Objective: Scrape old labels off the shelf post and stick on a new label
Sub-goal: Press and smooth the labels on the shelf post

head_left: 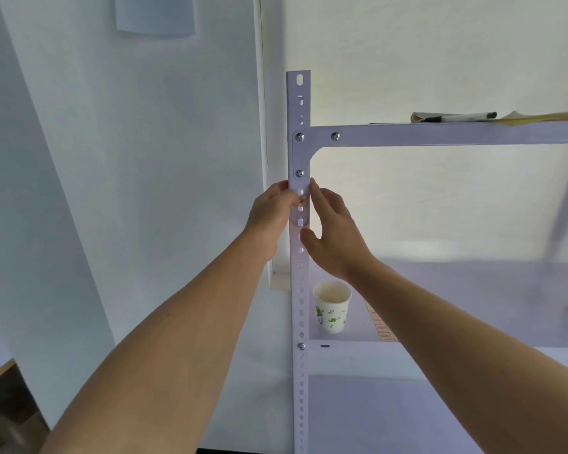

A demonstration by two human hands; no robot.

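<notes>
- white perforated shelf post (299,152) stands upright before a pale wall (128,158), bolted at a corner plate to the upper shelf beam (440,134).
- left hand (271,214) grips the post's left edge just below the plate, fingers curled round it.
- right hand (335,231) lies against the right edge, fingers straight, thumb spread toward the front face.
- faint pinkish patch (300,221) on the post between the hands; too blurred to tell what it is.
- pen (456,117) and yellow paper (545,117) lie on the upper shelf.
- patterned paper cup (332,306) stands on the lower shelf (473,290), near the post.
</notes>
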